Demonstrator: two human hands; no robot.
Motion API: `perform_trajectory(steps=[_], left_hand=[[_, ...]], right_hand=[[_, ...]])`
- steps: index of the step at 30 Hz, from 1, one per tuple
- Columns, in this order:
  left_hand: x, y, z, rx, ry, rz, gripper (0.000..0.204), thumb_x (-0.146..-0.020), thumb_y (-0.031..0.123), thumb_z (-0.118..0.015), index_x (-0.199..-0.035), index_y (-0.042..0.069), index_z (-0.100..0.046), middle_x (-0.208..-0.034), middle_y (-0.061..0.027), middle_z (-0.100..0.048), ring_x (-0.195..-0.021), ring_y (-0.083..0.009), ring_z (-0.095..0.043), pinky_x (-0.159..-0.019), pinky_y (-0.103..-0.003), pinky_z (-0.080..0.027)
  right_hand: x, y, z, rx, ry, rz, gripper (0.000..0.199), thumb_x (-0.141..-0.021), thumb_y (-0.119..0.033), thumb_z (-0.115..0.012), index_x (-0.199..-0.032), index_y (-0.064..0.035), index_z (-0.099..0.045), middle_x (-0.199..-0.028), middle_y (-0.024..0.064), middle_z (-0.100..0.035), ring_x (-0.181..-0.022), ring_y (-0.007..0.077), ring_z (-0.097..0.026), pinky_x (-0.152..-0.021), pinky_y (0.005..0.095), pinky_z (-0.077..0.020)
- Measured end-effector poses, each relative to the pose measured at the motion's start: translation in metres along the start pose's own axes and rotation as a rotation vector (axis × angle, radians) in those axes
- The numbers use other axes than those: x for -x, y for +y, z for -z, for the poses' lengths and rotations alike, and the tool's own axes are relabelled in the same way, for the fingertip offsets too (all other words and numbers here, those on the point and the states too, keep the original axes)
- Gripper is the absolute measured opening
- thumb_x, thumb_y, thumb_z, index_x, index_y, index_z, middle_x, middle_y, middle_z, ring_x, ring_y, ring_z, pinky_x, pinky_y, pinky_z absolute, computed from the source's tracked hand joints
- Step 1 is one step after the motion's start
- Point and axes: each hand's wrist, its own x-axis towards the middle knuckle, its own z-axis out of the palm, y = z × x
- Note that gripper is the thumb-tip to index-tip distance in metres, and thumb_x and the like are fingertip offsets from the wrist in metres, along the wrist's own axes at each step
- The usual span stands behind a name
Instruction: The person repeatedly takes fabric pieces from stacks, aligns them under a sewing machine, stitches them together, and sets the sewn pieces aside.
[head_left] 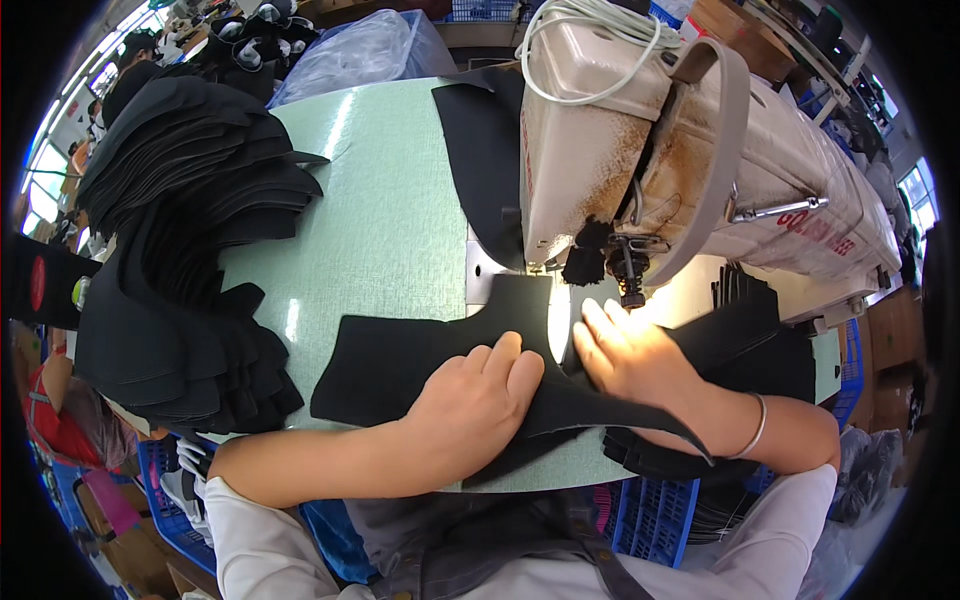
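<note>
Black fabric piece [400, 365] lies flat on the pale green table [390, 200], near its front edge, w/ one tab reaching up to the needle area of the sewing machine [640, 140]. A second black strip [600, 410] runs from under your hands toward the front right, overhanging the table edge.

Your left hand [480, 400]: fingers curled loosely, knuckles up, pressing down on the fabric just short of the machine foot. Whether it pinches the cloth or only presses it, can't tell; fingertips are hidden.

Your right hand [625, 350]: flat, fingers stretched fwd & together, palm down on the fabric right beside the presser foot [630, 290]. Nothing gripped, just pressing. Thin bangle [757, 430] on that wrist.

Both hands nearly touching, left a bit nearer the front edge.

Machine: cream, worn, rust-brown stains, sits on the right half of the table; white cord [590, 40] coiled on top.

Left edge of table: tall fanned stack of black cut pieces [190, 170], more [180, 350] spilling toward the front left corner. One black piece [485, 150] lies behind the machine head.

Below table: blue crates [650, 520].
</note>
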Motion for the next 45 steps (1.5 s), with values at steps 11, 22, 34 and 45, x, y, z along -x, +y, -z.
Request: perform_trajectory(steps=[11,22,34,45], left_hand=[[0.005,-0.007,-0.014,-0.196,0.108,-0.042,0.043,-0.074,0.003,-0.059,-0.116,-0.008,-0.051,-0.117,-0.0237,-0.05,-0.11,-0.0358,-0.052,-0.089,-0.037,-0.046],[-0.007,-0.016,-0.022,-0.052,0.186,-0.052,0.033,-0.073,0.009,-0.058,-0.104,-0.004,-0.056,-0.122,-0.0238,-0.052,-0.082,-0.0225,-0.049,-0.068,-0.031,-0.042],[-0.008,-0.011,-0.02,-0.172,0.202,-0.054,0.056,-0.073,0.014,-0.06,-0.123,-0.009,-0.055,-0.132,-0.0226,-0.051,-0.086,-0.0225,-0.048,-0.091,-0.041,-0.037],[-0.008,-0.013,-0.022,-0.057,0.154,-0.045,0.064,-0.069,0.014,-0.063,-0.128,-0.008,-0.053,-0.132,-0.0268,-0.049,-0.093,-0.0268,-0.048,-0.097,-0.04,-0.038]], right_hand=[[-0.011,0.011,0.009,-0.001,-0.106,0.23,0.08,-0.06,-0.011,-0.071,-0.129,0.0192,-0.045,-0.127,0.028,-0.051,-0.112,0.0346,-0.053,-0.094,0.0345,-0.0465],[-0.004,0.0,-0.007,0.073,0.018,0.199,0.068,-0.068,-0.013,-0.063,-0.126,0.0207,-0.048,-0.117,0.0308,-0.056,-0.115,0.0423,-0.054,-0.102,0.0448,-0.0428],[-0.006,-0.004,-0.017,0.01,0.171,0.16,0.064,-0.066,-0.013,-0.06,-0.121,0.0193,-0.052,-0.107,0.0253,-0.058,-0.106,0.0348,-0.057,-0.093,0.0396,-0.0465],[-0.009,-0.005,-0.025,0.017,0.218,0.154,0.057,-0.073,-0.012,-0.054,-0.122,0.0177,-0.053,-0.095,0.0172,-0.059,-0.089,0.026,-0.059,-0.079,0.0331,-0.0478]])
